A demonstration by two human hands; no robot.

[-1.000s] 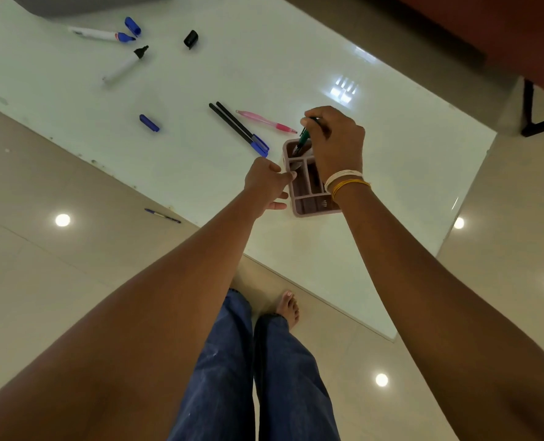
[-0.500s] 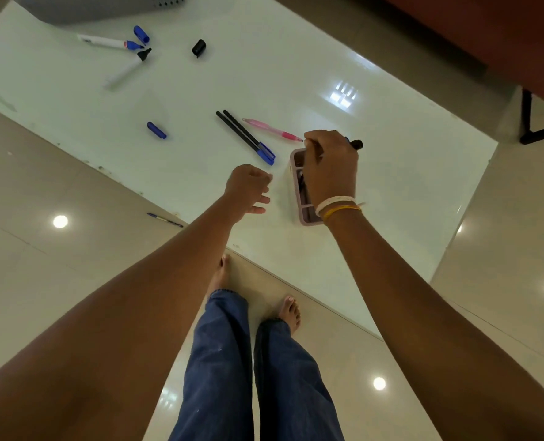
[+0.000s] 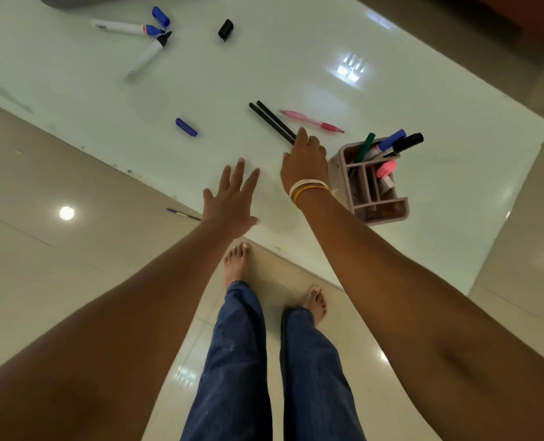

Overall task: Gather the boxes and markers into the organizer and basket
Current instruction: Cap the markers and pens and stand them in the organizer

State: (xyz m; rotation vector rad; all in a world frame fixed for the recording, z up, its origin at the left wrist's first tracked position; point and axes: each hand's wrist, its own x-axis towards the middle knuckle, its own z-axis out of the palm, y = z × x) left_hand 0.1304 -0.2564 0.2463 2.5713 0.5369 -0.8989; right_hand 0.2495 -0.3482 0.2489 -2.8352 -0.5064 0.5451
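A glossy white tabletop [image 3: 296, 58] over beige floor tiles [image 3: 41, 249]. At centre, the right hand [image 3: 305, 160], fingers extended, reaches two black pens [image 3: 272, 122]; the left hand [image 3: 232, 198] spreads wide. The organizer [image 3: 375, 198], right of centre, holds markers [image 3: 388, 144]; loose markers [image 3: 127, 28] lie upper left.

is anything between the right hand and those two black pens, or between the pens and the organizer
Nothing visible blocks either. The right hand is already at the near ends of the black pens. Between the pens and the organizer lies bare table; the pink pen lies just beyond that path.
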